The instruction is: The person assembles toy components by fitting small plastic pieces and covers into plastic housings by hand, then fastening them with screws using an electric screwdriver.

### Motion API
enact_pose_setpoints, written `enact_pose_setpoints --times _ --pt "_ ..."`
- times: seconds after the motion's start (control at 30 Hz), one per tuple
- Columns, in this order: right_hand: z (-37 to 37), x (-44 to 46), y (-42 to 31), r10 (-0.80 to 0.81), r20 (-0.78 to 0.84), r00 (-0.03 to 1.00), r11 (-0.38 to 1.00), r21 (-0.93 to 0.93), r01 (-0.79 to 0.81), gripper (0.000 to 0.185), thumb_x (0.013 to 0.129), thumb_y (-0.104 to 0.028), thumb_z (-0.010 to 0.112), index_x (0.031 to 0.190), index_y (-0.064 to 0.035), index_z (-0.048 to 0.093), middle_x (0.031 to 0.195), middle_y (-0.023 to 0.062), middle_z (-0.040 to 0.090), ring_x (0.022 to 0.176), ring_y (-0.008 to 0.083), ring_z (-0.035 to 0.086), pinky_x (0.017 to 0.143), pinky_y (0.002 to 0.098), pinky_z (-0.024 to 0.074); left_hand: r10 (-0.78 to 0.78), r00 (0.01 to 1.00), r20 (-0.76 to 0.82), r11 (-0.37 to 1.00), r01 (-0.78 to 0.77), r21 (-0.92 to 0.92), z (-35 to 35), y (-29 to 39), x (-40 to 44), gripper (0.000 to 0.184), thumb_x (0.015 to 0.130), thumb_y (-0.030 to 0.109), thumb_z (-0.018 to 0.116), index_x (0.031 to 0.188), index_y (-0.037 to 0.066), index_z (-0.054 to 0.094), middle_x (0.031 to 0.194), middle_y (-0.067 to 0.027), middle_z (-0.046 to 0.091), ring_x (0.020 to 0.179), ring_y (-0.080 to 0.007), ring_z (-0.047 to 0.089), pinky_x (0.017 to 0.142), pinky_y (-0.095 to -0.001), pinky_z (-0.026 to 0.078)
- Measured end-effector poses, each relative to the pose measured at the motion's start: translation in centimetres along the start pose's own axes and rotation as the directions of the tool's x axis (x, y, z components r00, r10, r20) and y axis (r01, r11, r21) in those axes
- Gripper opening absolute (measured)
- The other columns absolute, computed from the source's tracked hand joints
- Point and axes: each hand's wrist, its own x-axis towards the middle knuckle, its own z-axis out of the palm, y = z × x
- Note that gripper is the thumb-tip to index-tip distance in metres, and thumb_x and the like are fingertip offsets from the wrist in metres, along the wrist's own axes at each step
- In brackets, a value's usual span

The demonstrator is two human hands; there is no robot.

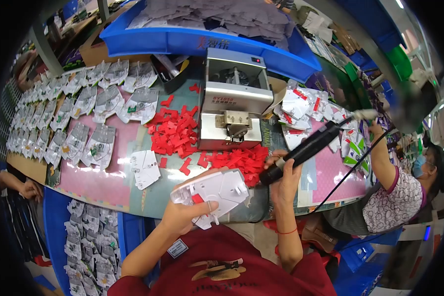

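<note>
My left hand [185, 214] grips a white plastic housing [219, 192] near my chest, thumb on its face, with a small red piece [197, 199] set in it. My right hand [285, 178] is wrapped round the lower part of a black power screwdriver [308, 150], tilted so its far end points up and right. Behind the housing lie heaps of red plastic pieces [175, 129] around the front of a metal screw feeder [234, 98]. Another white housing [145, 168] rests on the bench just left of my left hand.
Rows of assembled housings [106, 103] cover the bench's left side. A blue bin [182, 48] stands behind the feeder. More white housings [295, 106] lie at the right, near a masked co-worker [394, 202]. Another person's hand [32, 190] shows at far left. A blue crate [56, 232] holds parts below.
</note>
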Motion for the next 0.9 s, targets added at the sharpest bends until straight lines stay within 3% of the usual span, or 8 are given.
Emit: enact_pose_setpoints --times 0.1,0.17,0.2,0.33,0.5,0.6,0.77,0.9 --pt "0.2 0.1 -1.1 -0.128 0.014 0.992 0.921 -0.370 0.124 0.059 0.086 -0.014 0.050 0.134 -0.0041 0.016 0.113 0.0159 0.048 0.098 0.0241 0.051 0.081 0.0352 0.0431 0.139 0.979 0.151 0.972 -0.163 0.166 0.4 0.0 0.4 0.057 0.064 -0.007 0.062 0.119 -0.003 0.047 0.128 -0.0208 0.041 0.117 -0.0238 0.042 0.096 -0.0354 0.034" --pt "0.7 0.0 -2.2 -0.376 0.140 0.916 0.492 -0.807 0.326 0.057 0.085 -0.015 0.051 0.131 -0.0013 0.019 0.117 0.0163 0.046 0.103 0.0254 0.049 0.087 0.0372 0.0396 0.251 0.938 0.239 0.915 -0.310 0.259 0.8 0.0 0.4 0.052 0.065 -0.007 0.062 0.116 -0.003 0.050 0.131 -0.0234 0.035 0.123 -0.0273 0.034 0.098 -0.0360 0.030" --pt "1.2 -0.2 -3.0 -0.512 0.120 0.851 0.438 -0.816 0.378 0.054 0.082 -0.015 0.053 0.127 0.0021 0.028 0.121 0.0173 0.044 0.111 0.0271 0.044 0.092 0.0384 0.0343 0.302 0.908 0.290 0.876 -0.384 0.292 0.8 -0.2 0.5 0.052 0.065 -0.007 0.061 0.116 -0.002 0.051 0.131 -0.0238 0.035 0.124 -0.0278 0.033 0.098 -0.0363 0.029" --pt "1.8 -2.2 -6.7 -0.247 0.480 0.842 0.756 -0.448 0.478 0.039 0.082 -0.020 0.057 0.112 0.0028 0.049 0.110 0.0167 0.054 0.099 0.0276 0.053 0.081 0.0349 0.0428 0.340 0.863 0.374 0.836 -0.459 0.300 2.0 -0.7 0.5 0.048 0.067 -0.007 0.059 0.114 0.002 0.054 0.131 -0.0263 0.033 0.119 -0.0291 0.039 0.094 -0.0356 0.035" --pt "2.4 -3.2 -7.3 0.047 0.749 0.661 0.633 -0.534 0.560 0.033 0.080 -0.026 0.059 0.097 0.0026 0.056 0.086 0.0121 0.062 0.073 0.0237 0.061 0.064 0.0280 0.0483 0.241 0.847 0.473 0.652 -0.502 0.568 3.4 -0.8 0.2 0.045 0.068 -0.004 0.060 0.112 0.004 0.056 0.135 -0.0265 0.026 0.115 -0.0320 0.044 0.089 -0.0334 0.040" --pt "0.7 -4.4 -7.6 -0.039 0.716 0.697 0.593 -0.545 0.593 0.028 0.080 -0.023 0.059 0.091 0.0022 0.058 0.075 0.0107 0.062 0.061 0.0211 0.061 0.058 0.0269 0.0483 0.130 0.828 0.546 0.698 -0.467 0.542 4.5 -1.0 0.1 0.052 0.066 -0.005 0.061 0.116 0.005 0.054 0.137 -0.0262 0.021 0.117 -0.0313 0.042 0.089 -0.0331 0.040" --pt "-8.5 -5.8 -9.2 -0.373 0.243 0.895 0.833 -0.337 0.439 0.024 0.087 -0.026 0.048 0.085 -0.0036 0.057 0.078 0.0093 0.062 0.063 0.0163 0.060 0.054 0.0276 0.0473 -0.047 0.816 0.577 0.969 -0.103 0.225 4.9 -1.6 -0.3 0.059 0.070 -0.007 0.058 0.125 0.000 0.041 0.139 -0.0228 0.018 0.121 -0.0360 0.034 0.085 -0.0393 0.046" --pt "-18.4 -2.6 -11.5 -0.381 -0.507 0.773 0.909 -0.054 0.413 0.026 0.091 -0.027 0.041 0.098 -0.0036 0.050 0.092 0.0041 0.057 0.077 0.0155 0.057 0.059 0.0283 0.0482 -0.012 0.921 0.390 0.988 -0.049 0.145 3.9 -2.3 0.3 0.056 0.070 0.002 0.064 0.122 0.001 0.043 0.132 -0.0250 0.029 0.113 -0.0426 0.041 0.073 -0.0427 0.053"
